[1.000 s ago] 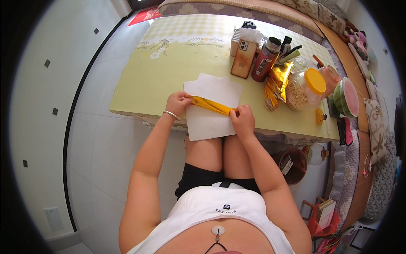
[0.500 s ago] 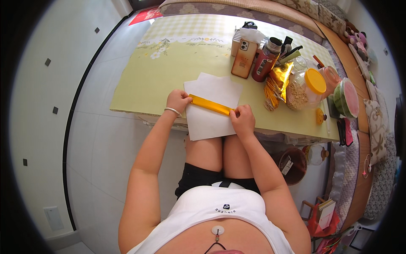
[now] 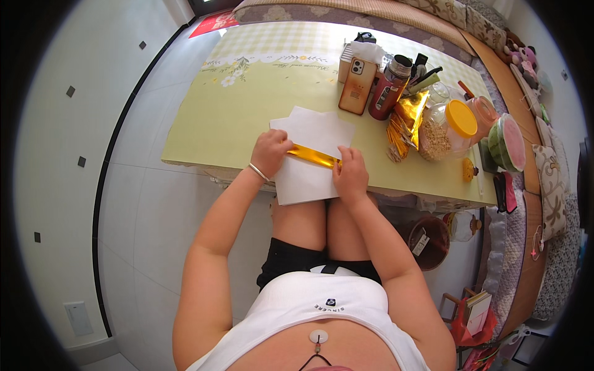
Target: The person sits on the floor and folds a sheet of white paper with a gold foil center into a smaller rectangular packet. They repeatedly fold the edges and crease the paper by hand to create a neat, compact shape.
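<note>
A narrow strip of shiny gold foil paper (image 3: 314, 156) stretches between my hands, just over white paper sheets (image 3: 306, 184) at the near edge of the table. Its left end is pinched by my closed left hand (image 3: 271, 152), which wears a silver bangle. My right hand (image 3: 351, 173) is closed around the other end, its fingers bent over the foil. The strip slants down slightly toward the right. Farther right lies a pile of gold foil pieces (image 3: 409, 116), some of them folded, beside a clear jar.
Right of the sheets stand a phone (image 3: 356, 86), a red thermos (image 3: 385, 98), a clear yellow-lidded jar (image 3: 438, 139) and a cut watermelon (image 3: 513, 145). A small orange-yellow object (image 3: 468, 170) lies near the front edge. Below the table is a dark bin (image 3: 428, 247).
Both hands have drawn closer together along the foil strip, the left one moving right. More of each end is now covered by fingers.
</note>
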